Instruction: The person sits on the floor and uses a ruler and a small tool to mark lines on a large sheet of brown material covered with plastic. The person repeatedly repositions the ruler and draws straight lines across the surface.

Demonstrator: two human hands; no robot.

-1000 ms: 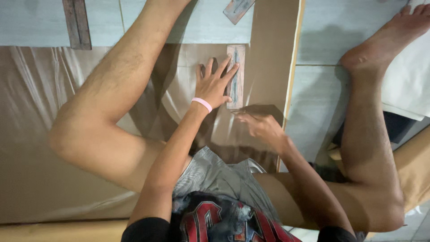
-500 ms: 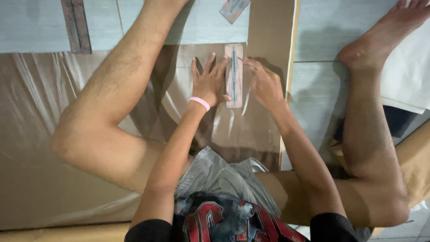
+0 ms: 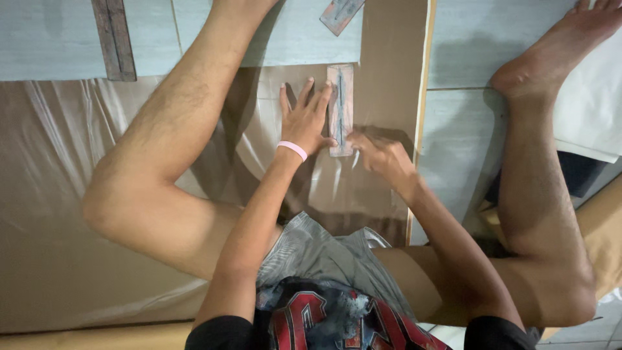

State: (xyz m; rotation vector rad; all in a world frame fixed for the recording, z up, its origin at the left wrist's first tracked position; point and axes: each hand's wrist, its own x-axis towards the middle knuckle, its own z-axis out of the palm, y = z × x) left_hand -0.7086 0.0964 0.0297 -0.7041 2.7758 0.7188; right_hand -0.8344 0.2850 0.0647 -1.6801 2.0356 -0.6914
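Currently left hand (image 3: 306,120) lies flat, fingers spread, on plastic sheet (image 3: 78,194) beside ruler (image 3: 341,109) near board's (image 3: 389,78) right edge. Right hand (image 3: 382,155), blurred, fingers loosely curled, touches ruler's near end.

Dark wooden strip (image 3: 114,39) lay top left on pale floor tiles (image 3: 52,39). Second small packet (image 3: 341,13) sat up top. White sheet (image 3: 593,110) beside my foot.

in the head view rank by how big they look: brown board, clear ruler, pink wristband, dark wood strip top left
1. brown board
2. dark wood strip
3. clear ruler, close to the strip in length, so unsure
4. pink wristband
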